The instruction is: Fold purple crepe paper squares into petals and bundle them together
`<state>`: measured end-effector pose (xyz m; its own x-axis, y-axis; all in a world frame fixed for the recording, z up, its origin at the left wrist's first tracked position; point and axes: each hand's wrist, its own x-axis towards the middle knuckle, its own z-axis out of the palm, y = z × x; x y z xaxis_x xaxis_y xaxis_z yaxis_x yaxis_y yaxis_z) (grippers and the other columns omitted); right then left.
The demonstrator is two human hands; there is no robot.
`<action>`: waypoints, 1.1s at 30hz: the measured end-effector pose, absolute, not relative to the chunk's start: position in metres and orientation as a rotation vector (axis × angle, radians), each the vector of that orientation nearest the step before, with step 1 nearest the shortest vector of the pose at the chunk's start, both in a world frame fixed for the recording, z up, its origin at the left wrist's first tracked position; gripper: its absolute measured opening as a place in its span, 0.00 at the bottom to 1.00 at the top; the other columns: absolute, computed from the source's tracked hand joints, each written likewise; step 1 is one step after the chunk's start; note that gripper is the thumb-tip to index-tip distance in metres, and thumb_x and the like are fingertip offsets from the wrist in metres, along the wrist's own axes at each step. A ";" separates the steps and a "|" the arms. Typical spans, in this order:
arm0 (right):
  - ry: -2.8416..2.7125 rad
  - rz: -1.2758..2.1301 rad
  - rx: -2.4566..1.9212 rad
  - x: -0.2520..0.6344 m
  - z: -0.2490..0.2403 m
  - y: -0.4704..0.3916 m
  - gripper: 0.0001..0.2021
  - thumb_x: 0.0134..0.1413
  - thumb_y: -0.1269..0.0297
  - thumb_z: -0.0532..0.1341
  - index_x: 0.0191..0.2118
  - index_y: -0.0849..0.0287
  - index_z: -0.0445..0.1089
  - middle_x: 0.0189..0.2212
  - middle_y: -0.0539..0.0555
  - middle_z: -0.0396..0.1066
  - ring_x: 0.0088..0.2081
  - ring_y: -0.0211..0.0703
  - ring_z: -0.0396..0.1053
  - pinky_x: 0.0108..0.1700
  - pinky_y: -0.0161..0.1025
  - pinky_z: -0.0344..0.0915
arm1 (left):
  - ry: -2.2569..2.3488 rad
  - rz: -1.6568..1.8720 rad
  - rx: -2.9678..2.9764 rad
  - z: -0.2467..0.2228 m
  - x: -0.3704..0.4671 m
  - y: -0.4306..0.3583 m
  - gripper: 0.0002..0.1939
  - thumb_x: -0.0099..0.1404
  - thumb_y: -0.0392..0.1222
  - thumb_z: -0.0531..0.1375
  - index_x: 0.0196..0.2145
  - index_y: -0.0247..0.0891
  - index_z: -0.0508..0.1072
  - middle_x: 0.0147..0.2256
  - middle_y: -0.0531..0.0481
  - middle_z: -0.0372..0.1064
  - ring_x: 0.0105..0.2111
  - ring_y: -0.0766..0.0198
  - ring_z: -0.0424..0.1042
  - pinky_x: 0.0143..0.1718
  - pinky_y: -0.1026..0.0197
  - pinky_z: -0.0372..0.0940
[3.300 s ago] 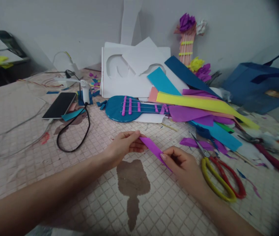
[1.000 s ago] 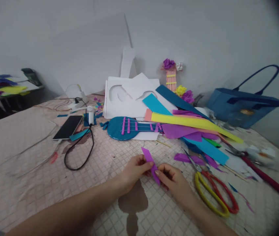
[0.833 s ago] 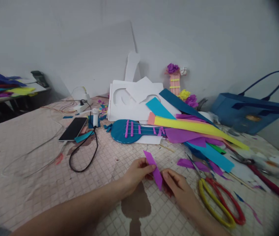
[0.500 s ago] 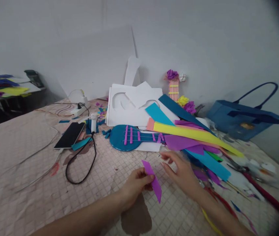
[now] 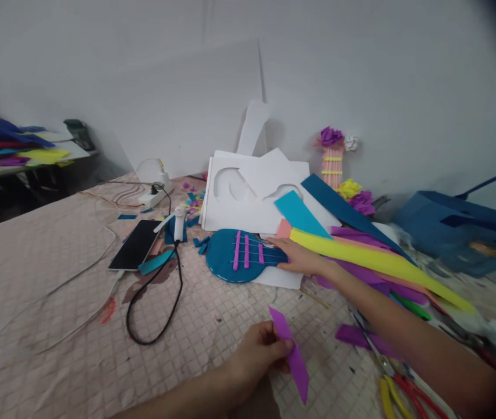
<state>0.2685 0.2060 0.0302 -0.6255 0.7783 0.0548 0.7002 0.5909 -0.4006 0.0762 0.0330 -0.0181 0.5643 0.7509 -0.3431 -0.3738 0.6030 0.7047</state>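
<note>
A slanted purple paper strip (image 5: 292, 361) is pinched in my left hand (image 5: 262, 355), the thumb lying over its front, low over the table. Farther off, my right hand (image 5: 298, 256) straddles the neck of a small blue model guitar (image 5: 226, 259), fingers on the far edge and thumb on the near edge. Thin strings run along the guitar, with several purple crosspieces over its body and neck. The upper end of the neck is hidden by my right hand. White paper (image 5: 280, 278) sticks out under the guitar.
Coloured paper strips (image 5: 344, 247) pile up at right, with scissors (image 5: 388, 372) below my right forearm. At left lie a phone (image 5: 137, 247), a black cable (image 5: 132, 329) and a white hot-air or glue tool (image 5: 179, 224). White boards (image 5: 252, 215) and a blue bag (image 5: 435, 227) stand behind.
My right hand has moved forward from beside the purple strip to the guitar's neck and closed around it. The left hand keeps the strip. The view has shifted left.
</note>
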 end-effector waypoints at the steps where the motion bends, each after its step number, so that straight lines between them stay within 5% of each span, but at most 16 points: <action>1: -2.584 0.523 -1.225 0.271 0.033 0.209 0.38 0.45 0.66 0.64 0.64 0.56 0.52 0.58 0.62 0.61 0.56 0.56 0.61 0.57 0.54 0.58 | 0.683 0.713 0.617 -0.018 0.076 0.033 0.19 0.44 0.47 0.71 0.28 0.32 0.70 0.24 0.52 0.68 0.23 0.70 0.66 0.28 0.65 0.58; 11: -2.357 0.620 -1.279 0.302 0.073 0.243 0.39 0.51 0.56 0.62 0.66 0.54 0.44 0.50 0.61 0.67 0.51 0.52 0.68 0.50 0.52 0.66 | 0.676 0.711 0.638 -0.019 0.076 0.031 0.18 0.46 0.47 0.70 0.27 0.31 0.70 0.23 0.52 0.67 0.23 0.70 0.65 0.28 0.66 0.58; 18: -2.417 0.594 -1.224 0.292 0.061 0.226 0.38 0.51 0.59 0.62 0.65 0.54 0.45 0.50 0.59 0.66 0.50 0.50 0.68 0.51 0.49 0.66 | 0.676 0.712 0.642 -0.017 0.075 0.032 0.19 0.45 0.48 0.70 0.26 0.32 0.69 0.23 0.52 0.67 0.23 0.70 0.64 0.28 0.66 0.57; 27: -2.634 0.338 -1.222 0.260 0.029 0.193 0.36 0.52 0.62 0.61 0.65 0.55 0.48 0.58 0.63 0.59 0.58 0.55 0.59 0.57 0.54 0.58 | 0.662 0.689 0.653 -0.022 0.073 0.033 0.18 0.48 0.47 0.71 0.28 0.32 0.71 0.25 0.53 0.67 0.26 0.70 0.65 0.31 0.66 0.59; 33: -2.712 0.120 -1.320 0.308 0.054 0.167 0.36 0.53 0.59 0.61 0.66 0.54 0.47 0.61 0.60 0.55 0.62 0.53 0.51 0.61 0.52 0.51 | 0.703 0.659 0.641 -0.019 0.070 0.033 0.18 0.48 0.47 0.71 0.29 0.32 0.72 0.27 0.52 0.68 0.27 0.69 0.65 0.33 0.66 0.60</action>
